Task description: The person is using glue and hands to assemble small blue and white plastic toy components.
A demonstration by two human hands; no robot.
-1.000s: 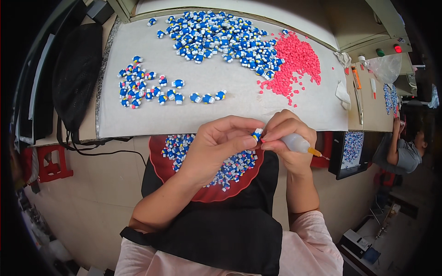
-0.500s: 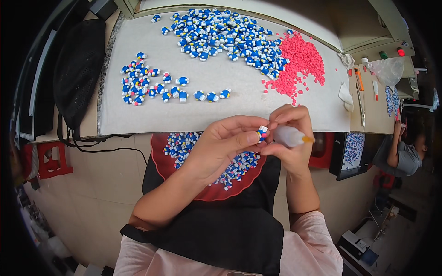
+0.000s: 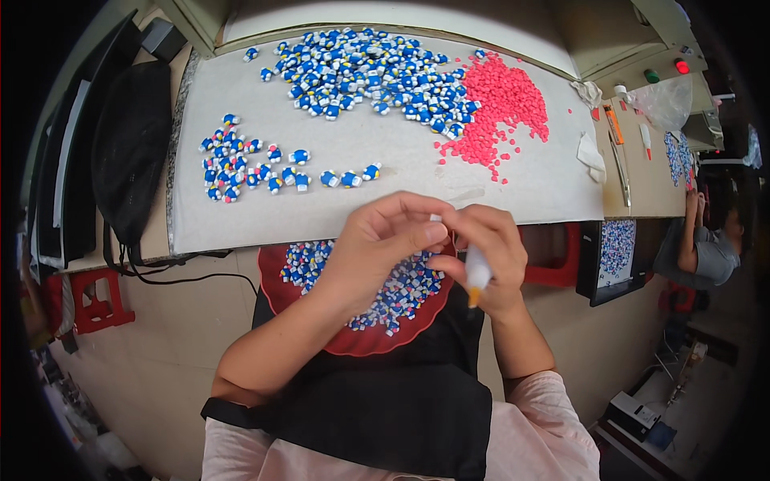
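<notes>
Over the bench's (image 3: 265,218) near edge, I'm seeing the left hand (image 3: 381,240) bending inward, thumb and forefinger pinching a small figure (image 3: 435,218) (mostly hidden; only a white end is showing). The right hand (image 3: 499,248) is curling in opposite, holding a squeeze bottle (image 3: 479,268), orange nozzle (image 3: 474,296) pointing bodyward; its forefinger is hovering beside the figure, contact unclear to me. The left forearm (image 3: 277,345) and hand are blocking part of a red bowl (image 3: 361,345) of figures. Blue-and-white figures (image 3: 369,72) are lying heaped toward the far edge, pink pieces (image 3: 505,92) spreading right of them; crumpled tissue (image 3: 591,152) is resting by the right edge.
</notes>
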